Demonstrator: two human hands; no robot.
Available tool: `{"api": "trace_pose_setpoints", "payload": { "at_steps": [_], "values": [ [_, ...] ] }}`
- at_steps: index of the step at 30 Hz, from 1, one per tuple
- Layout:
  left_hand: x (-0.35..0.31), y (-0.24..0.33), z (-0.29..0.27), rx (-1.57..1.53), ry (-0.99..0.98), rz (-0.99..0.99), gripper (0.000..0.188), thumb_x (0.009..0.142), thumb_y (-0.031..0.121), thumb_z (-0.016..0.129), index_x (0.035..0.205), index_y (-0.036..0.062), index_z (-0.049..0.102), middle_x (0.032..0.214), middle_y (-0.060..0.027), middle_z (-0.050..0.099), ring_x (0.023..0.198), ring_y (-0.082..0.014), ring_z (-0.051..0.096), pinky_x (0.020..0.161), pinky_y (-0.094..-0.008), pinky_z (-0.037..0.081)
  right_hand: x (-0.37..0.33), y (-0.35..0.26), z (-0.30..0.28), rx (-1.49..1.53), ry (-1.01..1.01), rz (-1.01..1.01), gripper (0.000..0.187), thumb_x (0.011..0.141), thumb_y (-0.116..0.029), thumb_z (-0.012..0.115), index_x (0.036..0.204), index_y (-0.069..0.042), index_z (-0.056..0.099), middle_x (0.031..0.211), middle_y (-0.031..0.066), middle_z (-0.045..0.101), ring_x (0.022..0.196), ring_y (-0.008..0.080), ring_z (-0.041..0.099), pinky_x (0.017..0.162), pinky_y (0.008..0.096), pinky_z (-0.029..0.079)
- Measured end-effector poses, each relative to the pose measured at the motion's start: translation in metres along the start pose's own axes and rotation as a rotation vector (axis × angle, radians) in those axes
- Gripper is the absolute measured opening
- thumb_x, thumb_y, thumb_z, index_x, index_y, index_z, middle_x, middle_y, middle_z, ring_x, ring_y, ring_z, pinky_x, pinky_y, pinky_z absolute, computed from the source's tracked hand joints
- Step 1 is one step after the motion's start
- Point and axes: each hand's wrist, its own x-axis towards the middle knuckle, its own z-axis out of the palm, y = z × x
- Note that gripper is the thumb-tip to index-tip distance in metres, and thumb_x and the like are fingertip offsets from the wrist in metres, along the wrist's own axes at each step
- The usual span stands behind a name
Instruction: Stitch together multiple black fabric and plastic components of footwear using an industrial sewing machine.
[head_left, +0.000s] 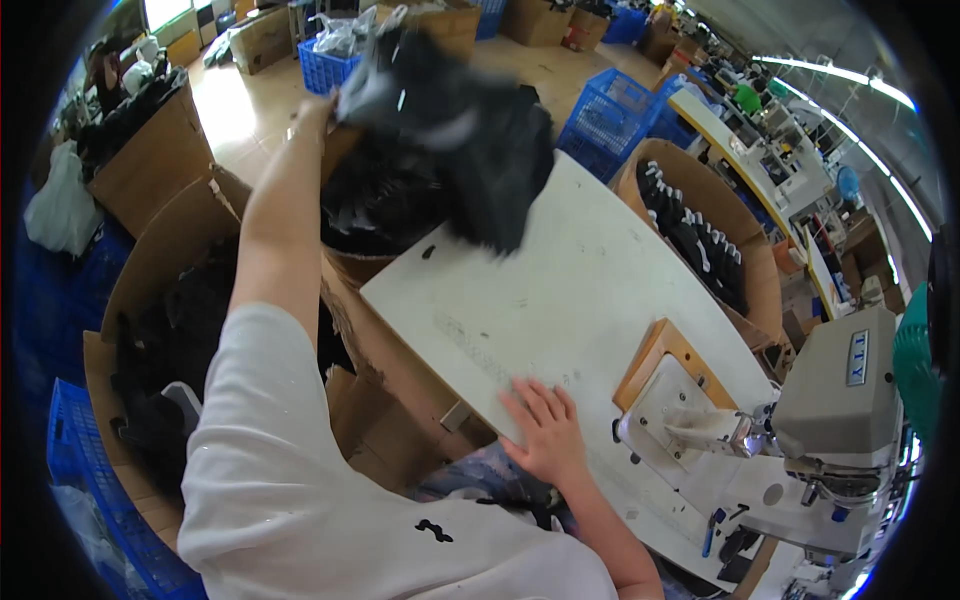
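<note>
My left arm reaches far forward to the upper left. The left hand [318,115] is closed at the edge of a black bundle [490,160], which is smeared by motion and has a greyish, shiny part. I cannot make out what the bundle consists of. It hangs over the far left corner of the white tabletop [520,310] and over a box of dark, shiny material [380,195]. My right hand [545,430] rests on the table's near edge, fingers spread, holding nothing. To its right stands an industrial sewing machine [835,385] with a wooden-edged plate [665,375] beside its arm.
A cardboard box [110,335] with black pieces stands left of me, beside a blue crate [75,430]. Right of the table, another box [765,265] holds black-and-white pieces like shoe uppers. Blue crates [605,115] stand beyond. A small blue-handled tool [712,535] lies near the machine.
</note>
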Motion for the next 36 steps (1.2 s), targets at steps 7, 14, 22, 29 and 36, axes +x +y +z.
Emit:
{"api": "trace_pose_setpoints", "payload": {
  "at_steps": [7, 14, 22, 29, 36],
  "values": [
    [-0.075, -0.113, 0.187, 0.818, 0.109, -0.711, 0.105, 0.087, 0.078, 0.060, 0.155, 0.0009, 0.042, 0.163, -0.0258, 0.034, 0.155, -0.0413, 0.023, 0.126, -0.0489, 0.017, -0.005, 0.006, -0.003, -0.038, 0.013, 0.102, 0.064, 0.085, -0.039, 0.074, 0.145, -0.024, 0.056, 0.155, 0.0036, 0.048, 0.144, 0.0246, 0.042, 0.120, 0.0529, 0.029],
    [-0.042, -0.123, 0.163, 1.200, -0.062, -0.578, 0.084, 0.092, 0.066, 0.065, 0.138, -0.0041, 0.061, 0.132, -0.0241, 0.067, 0.121, -0.0343, 0.065, 0.106, -0.0390, 0.047, -0.001, 0.012, -0.004, -0.016, 0.010, 0.062, 0.065, 0.086, -0.040, 0.074, 0.146, -0.024, 0.055, 0.155, 0.0038, 0.048, 0.143, 0.0256, 0.044, 0.120, 0.0535, 0.029],
    [-0.106, -0.068, 0.275, 1.296, -0.515, -0.052, 0.032, 0.102, 0.033, 0.061, 0.120, 0.0106, 0.075, 0.125, -0.0115, 0.073, 0.119, -0.0321, 0.067, 0.104, -0.0368, 0.048, -0.017, 0.009, 0.006, 0.029, 0.081, 0.021, 0.060, 0.089, -0.037, 0.073, 0.143, -0.019, 0.057, 0.152, 0.0065, 0.050, 0.142, 0.0249, 0.045, 0.120, 0.0505, 0.030],
    [-0.088, -0.140, 0.176, 1.269, -0.588, -0.061, 0.033, 0.095, 0.021, 0.069, 0.123, 0.0043, 0.073, 0.134, -0.0139, 0.069, 0.141, -0.0336, 0.051, 0.116, -0.0423, 0.038, -0.064, -0.001, 0.011, 0.097, 0.610, 0.125, 0.026, 0.089, -0.028, 0.072, 0.109, -0.012, 0.069, 0.120, 0.0027, 0.067, 0.119, 0.0206, 0.060, 0.109, 0.0450, 0.040],
    [0.002, -0.097, 0.175, 1.166, -0.565, -0.108, 0.039, 0.107, 0.026, 0.058, 0.130, -0.0037, 0.068, 0.127, -0.0132, 0.072, 0.116, -0.0223, 0.066, 0.103, -0.0325, 0.048, -0.259, -0.057, 0.019, 0.260, 0.718, 0.862, 0.013, 0.090, -0.024, 0.065, 0.084, -0.013, 0.066, 0.084, 0.0064, 0.067, 0.082, 0.0291, 0.064, 0.082, 0.0413, 0.050]
  ]
}}
